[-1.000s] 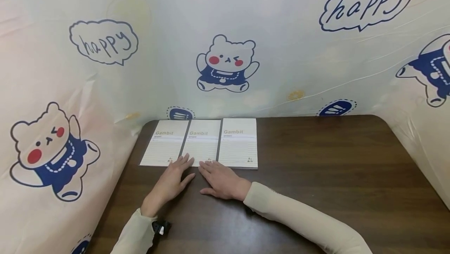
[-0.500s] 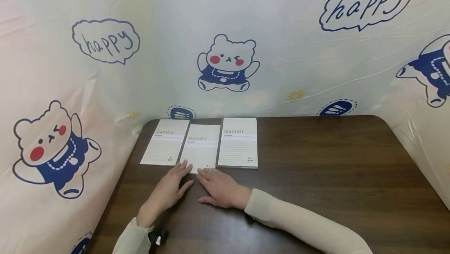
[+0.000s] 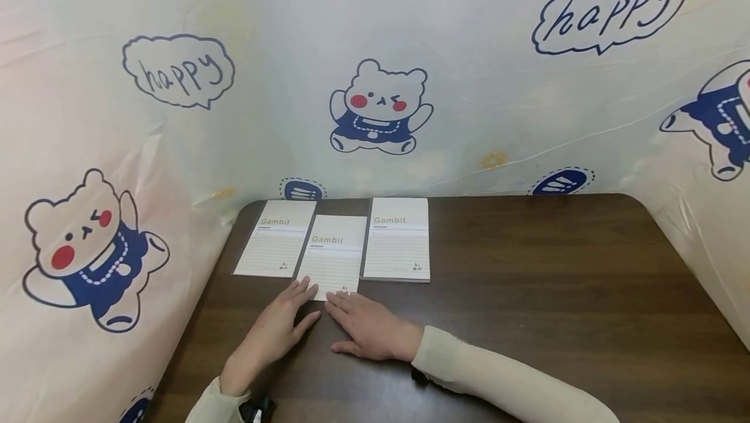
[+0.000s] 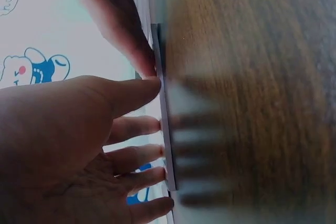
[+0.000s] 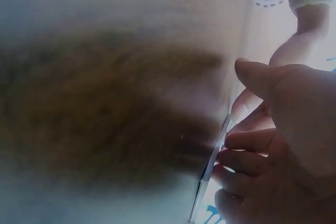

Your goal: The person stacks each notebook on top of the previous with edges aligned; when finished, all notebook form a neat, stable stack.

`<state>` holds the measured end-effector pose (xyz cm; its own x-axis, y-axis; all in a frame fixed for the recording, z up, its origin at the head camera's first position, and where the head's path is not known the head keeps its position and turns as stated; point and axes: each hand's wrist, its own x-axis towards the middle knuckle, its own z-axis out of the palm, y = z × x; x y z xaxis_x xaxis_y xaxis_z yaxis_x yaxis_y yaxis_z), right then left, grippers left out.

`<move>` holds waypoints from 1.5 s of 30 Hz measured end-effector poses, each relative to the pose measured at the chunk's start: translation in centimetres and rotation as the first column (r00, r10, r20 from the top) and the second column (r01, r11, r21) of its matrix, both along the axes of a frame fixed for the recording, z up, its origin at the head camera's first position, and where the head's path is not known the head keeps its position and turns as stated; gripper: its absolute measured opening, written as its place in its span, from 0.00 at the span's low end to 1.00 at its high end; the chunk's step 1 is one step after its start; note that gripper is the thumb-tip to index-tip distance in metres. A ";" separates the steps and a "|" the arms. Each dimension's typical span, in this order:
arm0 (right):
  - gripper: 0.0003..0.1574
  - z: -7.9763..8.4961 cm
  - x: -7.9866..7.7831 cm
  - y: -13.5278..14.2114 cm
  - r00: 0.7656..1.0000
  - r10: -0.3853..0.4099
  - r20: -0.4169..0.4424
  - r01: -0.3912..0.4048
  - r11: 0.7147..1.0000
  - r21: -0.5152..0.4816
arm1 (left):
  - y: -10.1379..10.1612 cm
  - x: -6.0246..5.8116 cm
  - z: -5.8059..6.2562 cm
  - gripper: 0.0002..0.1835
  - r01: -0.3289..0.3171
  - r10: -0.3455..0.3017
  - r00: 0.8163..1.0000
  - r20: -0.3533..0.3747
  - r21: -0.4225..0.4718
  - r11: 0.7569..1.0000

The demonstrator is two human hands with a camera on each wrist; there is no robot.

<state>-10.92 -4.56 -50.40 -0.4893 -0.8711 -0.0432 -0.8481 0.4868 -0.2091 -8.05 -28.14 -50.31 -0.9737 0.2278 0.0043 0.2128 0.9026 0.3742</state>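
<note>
Three white notebooks marked "Gambit" lie flat on the brown table (image 3: 527, 306). The middle notebook (image 3: 331, 260) sits nearer the person than the left notebook (image 3: 275, 241) and the right notebook (image 3: 398, 241). On its lower left corner rest the fingertips of my left hand (image 3: 275, 322), fingers extended. My right hand (image 3: 372, 328) lies on its lower right edge, fingers straight and pointing left. In the left wrist view, the left hand's fingers (image 4: 139, 156) touch the thin notebook edge (image 4: 166, 129). The right wrist view shows the right fingers (image 5: 244, 161) along the notebook edge (image 5: 212, 158).
A pale cloth (image 3: 469, 97) printed with cartoon bears and "happy" bubbles hangs behind the table and at both sides. The notebooks lie close to the table's back edge. A dark strapped device (image 3: 258, 408) sits at the left wrist.
Both hands have moved toward the person, and the middle notebook has slid with them out of line with its neighbours. The left and right notebooks stay in place.
</note>
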 end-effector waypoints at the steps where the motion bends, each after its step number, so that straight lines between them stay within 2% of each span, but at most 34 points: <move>1: 0.48 -0.1 -0.1 0.1 0.999 -0.003 0.038 0.003 1.000 -0.023 | -0.1 0.0 -0.1 0.29 -0.004 0.004 1.000 -0.012 0.019 1.000; 5: 0.47 0.1 -0.2 1.0 0.981 0.012 0.195 0.010 0.994 -0.112 | -0.6 -0.2 -0.1 0.25 -0.045 0.056 0.994 -0.097 0.120 0.992; 9: 0.47 0.6 -0.2 2.1 0.943 0.035 0.332 0.031 0.982 -0.189 | -1.2 -0.5 0.2 0.24 -0.128 0.161 0.973 -0.162 0.198 0.972; 11: 0.49 0.7 -0.1 2.6 0.919 0.026 0.394 0.066 0.974 -0.219 | -1.5 -0.6 0.5 0.24 -0.189 0.225 0.962 -0.151 0.224 0.956; 14: 0.50 0.8 0.0 3.3 0.887 -0.011 0.461 0.146 0.955 -0.259 | -2.0 -0.6 0.7 0.26 -0.278 0.309 0.947 -0.090 0.251 0.927; 16: 0.50 0.8 0.2 3.6 0.863 -0.053 0.503 0.220 0.935 -0.278 | -2.3 -0.6 0.8 0.27 -0.321 0.344 0.938 -0.049 0.259 0.911; 18: 0.49 0.8 0.3 4.0 0.832 -0.098 0.546 0.304 0.904 -0.301 | -2.5 -0.7 0.8 0.29 -0.348 0.365 0.931 -0.016 0.267 0.899; 19: 0.49 0.9 0.3 4.0 0.802 -0.112 0.587 0.352 0.882 -0.312 | -2.5 -0.6 0.8 0.29 -0.361 0.376 0.927 -0.003 0.273 0.892; 21: 0.47 1.0 0.3 4.2 0.716 -0.112 0.689 0.447 0.831 -0.330 | -2.6 -0.7 0.8 0.29 -0.384 0.396 0.918 0.015 0.280 0.880; 23: 0.46 1.2 0.3 4.2 0.607 -0.074 0.791 0.537 0.772 -0.340 | -2.6 -0.8 0.9 0.29 -0.403 0.413 0.910 0.032 0.289 0.868; 27: 0.46 1.5 0.2 3.9 0.356 0.021 0.934 0.689 0.670 -0.277 | -2.6 -0.9 1.1 0.28 -0.416 0.416 0.907 0.071 0.313 0.854; 30: 0.47 1.7 0.0 3.7 0.185 0.102 0.977 0.766 0.609 -0.209 | -2.6 -0.9 1.1 0.27 -0.421 0.409 0.906 0.108 0.334 0.843; 33: 0.46 1.7 -0.2 3.7 0.042 0.210 0.977 0.826 0.543 -0.153 | -2.5 -1.0 1.1 0.28 -0.442 0.416 0.897 0.150 0.343 0.829; 34: 0.46 1.8 -0.2 3.8 0.009 0.242 0.970 0.841 0.523 -0.139 | -2.4 -1.0 1.1 0.28 -0.453 0.420 0.892 0.168 0.351 0.820; 38: 0.42 1.5 -0.5 3.9 -0.089 0.340 0.936 0.886 0.456 -0.081 | -2.5 -1.0 1.1 0.29 -0.499 0.440 0.866 0.236 0.390 0.774; 40: 0.40 1.2 -0.6 3.8 -0.106 0.360 0.927 0.896 0.438 -0.067 | -2.5 -1.0 1.2 0.28 -0.521 0.443 0.853 0.274 0.414 0.747; 41: 0.39 1.0 -0.7 3.7 -0.103 0.360 0.927 0.899 0.432 -0.067 | -2.5 -1.0 1.1 0.28 -0.527 0.442 0.850 0.288 0.423 0.737; 43: 0.39 0.5 -0.9 3.5 -0.083 0.345 0.935 0.905 0.419 -0.074 | -2.5 -1.0 1.1 0.27 -0.539 0.435 0.842 0.319 0.446 0.715; 45: 0.38 0.0 -1.1 3.1 -0.039 0.303 0.952 0.910 0.405 -0.092 | -2.5 -1.1 1.0 0.26 -0.546 0.428 0.837 0.342 0.464 0.698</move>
